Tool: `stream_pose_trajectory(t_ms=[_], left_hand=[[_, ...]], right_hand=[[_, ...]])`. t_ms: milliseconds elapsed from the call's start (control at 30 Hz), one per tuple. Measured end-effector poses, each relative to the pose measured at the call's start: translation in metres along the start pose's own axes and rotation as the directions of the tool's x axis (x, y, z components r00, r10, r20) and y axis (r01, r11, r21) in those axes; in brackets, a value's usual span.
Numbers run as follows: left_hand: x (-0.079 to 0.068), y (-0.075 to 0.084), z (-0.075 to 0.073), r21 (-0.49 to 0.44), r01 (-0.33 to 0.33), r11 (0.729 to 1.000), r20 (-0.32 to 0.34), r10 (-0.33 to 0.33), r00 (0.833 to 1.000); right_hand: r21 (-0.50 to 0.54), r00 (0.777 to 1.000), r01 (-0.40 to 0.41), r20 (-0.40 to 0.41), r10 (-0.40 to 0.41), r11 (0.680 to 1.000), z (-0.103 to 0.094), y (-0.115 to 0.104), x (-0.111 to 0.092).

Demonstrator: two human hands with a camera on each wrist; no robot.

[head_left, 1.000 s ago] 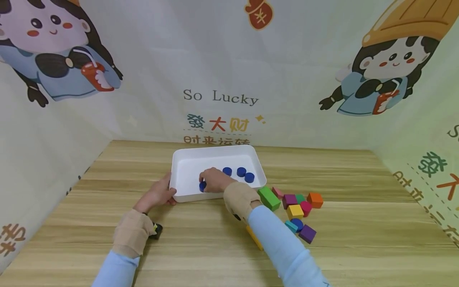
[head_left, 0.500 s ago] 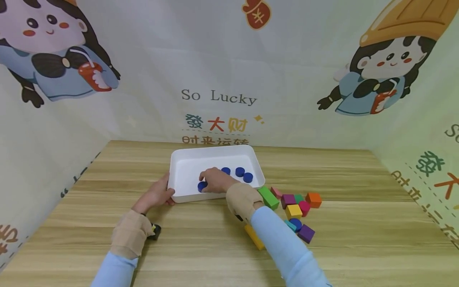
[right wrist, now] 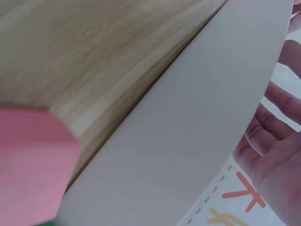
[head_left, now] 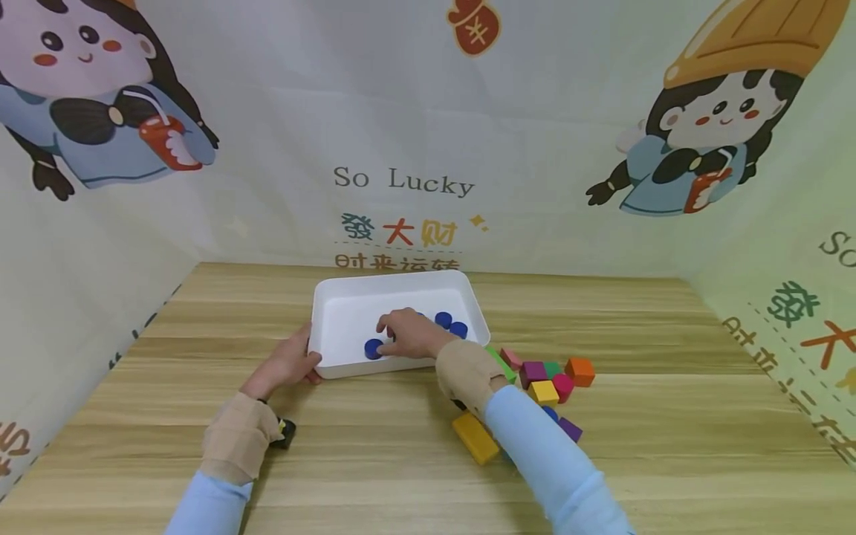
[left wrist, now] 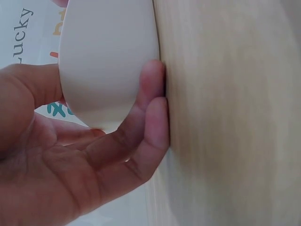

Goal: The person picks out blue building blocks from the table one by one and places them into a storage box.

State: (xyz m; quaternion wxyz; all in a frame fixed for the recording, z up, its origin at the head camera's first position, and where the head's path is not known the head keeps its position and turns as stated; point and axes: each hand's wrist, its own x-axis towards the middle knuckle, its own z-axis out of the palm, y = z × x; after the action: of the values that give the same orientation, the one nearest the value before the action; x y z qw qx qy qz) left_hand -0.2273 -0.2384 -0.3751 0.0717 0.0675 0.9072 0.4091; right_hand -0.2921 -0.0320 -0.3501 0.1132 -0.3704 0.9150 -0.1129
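In the head view, a white tray (head_left: 388,368) lies on the wooden table. My left hand (head_left: 289,364) grips its left front corner, the thumb at the rim and the fingers along the outer wall; the left wrist view shows the fingertips low on the wall (left wrist: 110,56), close to the tabletop. Over the tray's inside is my right hand (head_left: 413,334), its thumb right beside a blue disc (head_left: 374,349) lying flat on the tray floor. Loosely bent fingers (right wrist: 275,127) with nothing between them show in the right wrist view. More blue discs (head_left: 458,329) lie toward the tray's right end, one mostly hidden.
Right of the tray is a cluster of coloured blocks, among them an orange cube (head_left: 579,372), a yellow block (head_left: 543,392) and a pink one (head_left: 511,358). An orange-yellow slab (head_left: 475,438) lies nearer, beside the right sleeve (head_left: 555,461). A printed cloth (head_left: 281,186) stands behind the table.
My right hand has let go of the blue disc and drawn slightly right of it, leaving it on the tray floor. My left hand stays on the tray. The whole view has shifted a little.
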Motion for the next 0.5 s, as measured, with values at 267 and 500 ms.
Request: stream_pose_trajectory(t_ms=[267,500], left_hand=[[-0.002,0.003,0.000,-0.012,-0.005,1.000,0.010,0.006,1.000],[-0.002,0.002,0.000,-0.006,-0.003,1.000,0.015,0.003,1.000]], right_hand=[[-0.013,0.996,0.059,-0.069,-0.060,0.998,-0.006,0.009,-0.009],[-0.005,0.990,0.101,-0.094,-0.101,0.995,-0.009,0.012,-0.016]])
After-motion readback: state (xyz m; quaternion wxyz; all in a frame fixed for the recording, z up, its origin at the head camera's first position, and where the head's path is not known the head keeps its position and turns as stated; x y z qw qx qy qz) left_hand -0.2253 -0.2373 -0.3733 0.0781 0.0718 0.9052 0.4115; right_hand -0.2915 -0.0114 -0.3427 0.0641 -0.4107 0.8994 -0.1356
